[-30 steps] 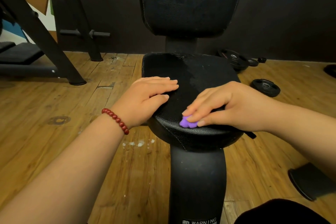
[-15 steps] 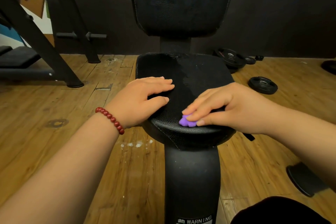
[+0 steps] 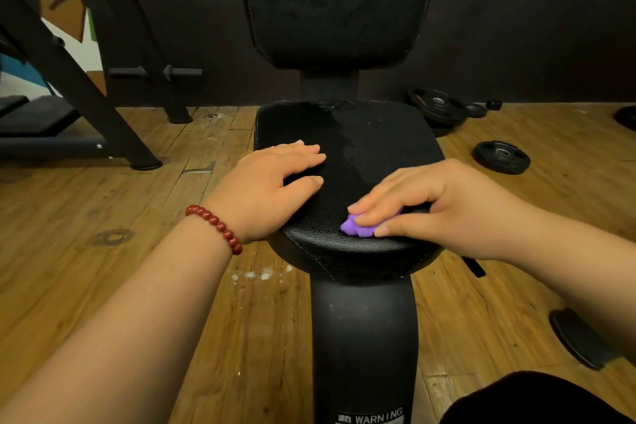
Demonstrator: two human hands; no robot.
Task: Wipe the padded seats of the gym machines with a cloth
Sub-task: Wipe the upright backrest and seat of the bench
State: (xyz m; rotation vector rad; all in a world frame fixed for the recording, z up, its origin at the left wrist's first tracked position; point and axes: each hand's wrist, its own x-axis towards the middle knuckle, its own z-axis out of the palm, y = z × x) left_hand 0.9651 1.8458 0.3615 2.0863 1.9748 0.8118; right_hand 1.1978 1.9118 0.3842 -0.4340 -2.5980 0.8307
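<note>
A person's right hand (image 3: 447,206) presses a small crumpled purple cloth (image 3: 356,229) against the front edge of a gym machine's black padded leatherette seat (image 3: 371,144), its fingers curled over the wad and the thumb pinching it from the near side. The left hand (image 3: 268,182), with a red beaded bracelet (image 3: 216,227) at the wrist, lies flat on the seat's left side, fingers straight and holding nothing, apparently bracing the pad. A pale, streaky patch runs down the middle of the seat; whether it is damp or dust cannot be told.

The wipe looks best done in overlapping passes from that patch out to the stitched edges, with the cloth opened wider so that more of it meets the pad, and the bracing hand lifted aside to clear the strip beneath it. Both forearms reach in low from the near side, wrists close to level. The upright black padded backrest (image 3: 337,3) stands behind, and a black weight plate (image 3: 501,155) lies on the worn wooden plank floor (image 3: 103,217) to the right.
</note>
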